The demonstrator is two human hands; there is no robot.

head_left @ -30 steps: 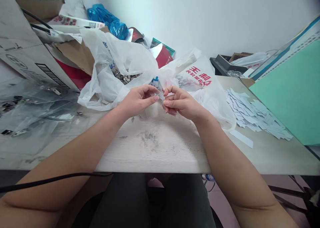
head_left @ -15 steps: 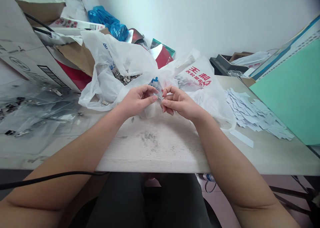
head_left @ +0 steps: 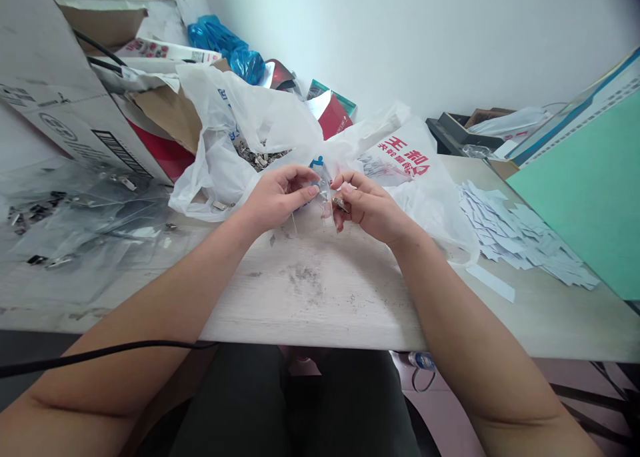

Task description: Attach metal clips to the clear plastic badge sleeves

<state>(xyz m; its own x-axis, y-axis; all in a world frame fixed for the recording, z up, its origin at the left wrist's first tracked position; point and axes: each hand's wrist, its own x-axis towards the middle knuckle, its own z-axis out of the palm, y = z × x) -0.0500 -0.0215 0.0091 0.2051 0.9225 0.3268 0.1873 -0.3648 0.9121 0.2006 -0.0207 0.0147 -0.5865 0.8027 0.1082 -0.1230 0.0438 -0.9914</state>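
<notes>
Just in front of a crumpled white plastic bag (head_left: 240, 130), the left hand (head_left: 277, 200) pinched a small clear plastic sleeve (head_left: 324, 197) and the right hand (head_left: 373, 207) a silver metal clip (head_left: 341, 204). Both looked light; the sleeve seemed flimsy and slippery, best held by its edge.

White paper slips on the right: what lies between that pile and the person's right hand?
Head view: a crumpled white plastic bag with red lettering lies between the right hand and the white paper slips.

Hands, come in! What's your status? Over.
Left hand pinches clear sleeve. Right hand pinches metal clip at its edge. White bag close behind.
</notes>
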